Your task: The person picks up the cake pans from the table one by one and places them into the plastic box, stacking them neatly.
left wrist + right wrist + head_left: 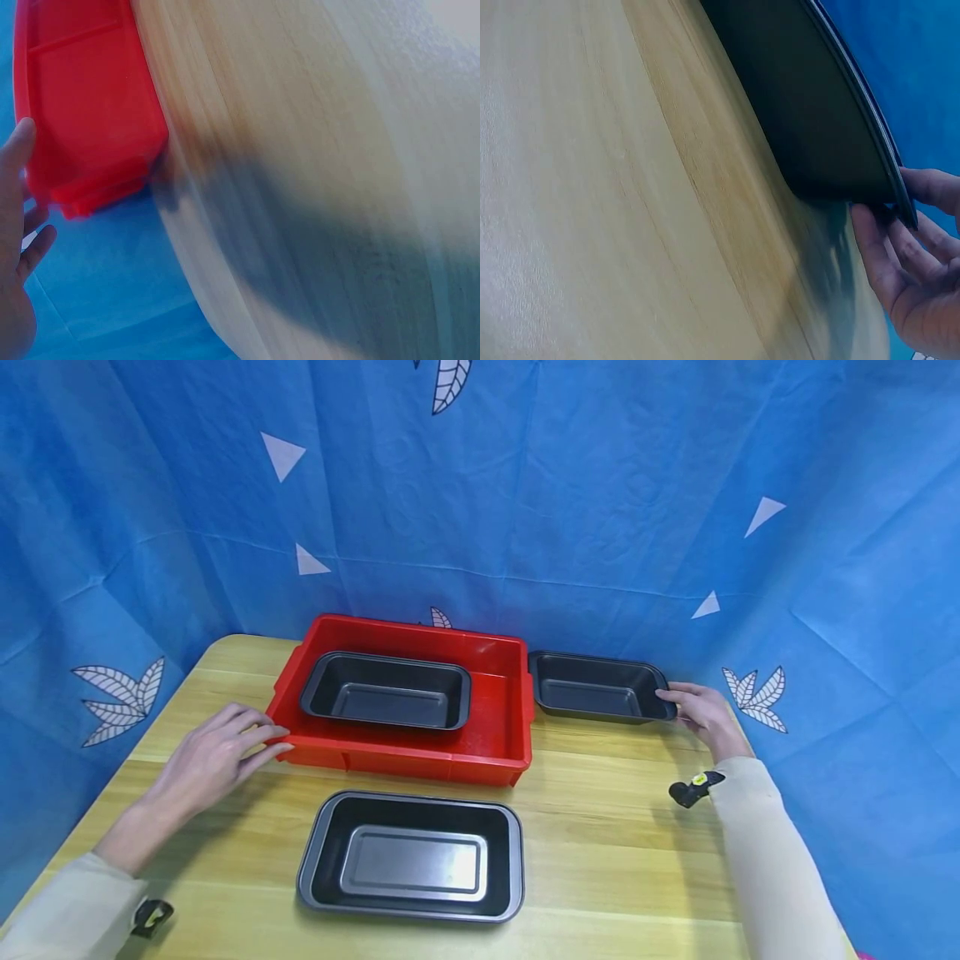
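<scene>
My right hand [701, 714] grips the right end of a dark loaf pan [592, 685] beside the tray. In the right wrist view, thumb and fingers [881, 262] pinch the rim of that pan [810, 112] from above and below. A red tray [435, 767] stands left of it, with a second dark loaf pan [386, 720] inside, toward its left. My left hand [213, 752] is at the tray's front left corner, fingers extended and thumb apart. Whether its fingertips touch the tray is hard to tell. A third loaf pan [412, 906] lies in front of the tray.
All of this is on a light wooden table [600, 843]. A blue curtain [480, 485] with white leaves and triangles hangs close behind the table and along its sides. The gripped pan's left end sits against the tray's right side.
</scene>
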### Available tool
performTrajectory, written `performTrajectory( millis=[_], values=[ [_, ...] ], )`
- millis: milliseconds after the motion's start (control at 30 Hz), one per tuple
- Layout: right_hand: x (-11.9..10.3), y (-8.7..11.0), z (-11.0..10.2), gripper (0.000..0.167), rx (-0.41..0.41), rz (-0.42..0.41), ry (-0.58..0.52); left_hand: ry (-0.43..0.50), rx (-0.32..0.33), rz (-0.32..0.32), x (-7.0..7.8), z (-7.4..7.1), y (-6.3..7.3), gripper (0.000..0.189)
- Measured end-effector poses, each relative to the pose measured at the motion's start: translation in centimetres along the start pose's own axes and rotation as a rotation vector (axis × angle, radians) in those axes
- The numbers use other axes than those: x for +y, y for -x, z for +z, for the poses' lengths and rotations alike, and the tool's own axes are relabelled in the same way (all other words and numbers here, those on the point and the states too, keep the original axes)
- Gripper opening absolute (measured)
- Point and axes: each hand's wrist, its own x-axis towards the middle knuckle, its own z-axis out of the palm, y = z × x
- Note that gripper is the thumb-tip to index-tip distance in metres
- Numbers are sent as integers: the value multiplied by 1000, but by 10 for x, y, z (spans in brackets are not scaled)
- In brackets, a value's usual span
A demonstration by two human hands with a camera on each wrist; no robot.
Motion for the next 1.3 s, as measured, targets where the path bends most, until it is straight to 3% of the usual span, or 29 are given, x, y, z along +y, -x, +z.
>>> performTrajectory(
  millis=[67,267,467,700,900,1000,1133,1233,1300],
  values=[
    [0,-2,1,76,1,3,-6,3,4,2,0,0,0,65],
    [0,-7,2,80,2,30,-48,-3,-4,1,0,-1,0,29],
    [1,-5,0,78,-2,19,-20,0,0,6,1,-1,-1,28],
    [3,1,-2,75,-31,-28,11,3,3,0,1,1,0,56],
    [3,8,-2,74,-58,-33,-79,-11,26,10,1,2,0,83],
    [4,12,-1,78,-67,-10,-126,-12,35,19,0,2,0,80],
    [7,16,-1,80,-47,13,-118,-7,25,23,-1,1,0,53],
    [10,18,-1,79,-25,22,-108,-7,28,26,-2,2,0,55],
    [11,20,0,79,-15,28,-111,-7,35,28,-2,3,0,70]
  ],
)
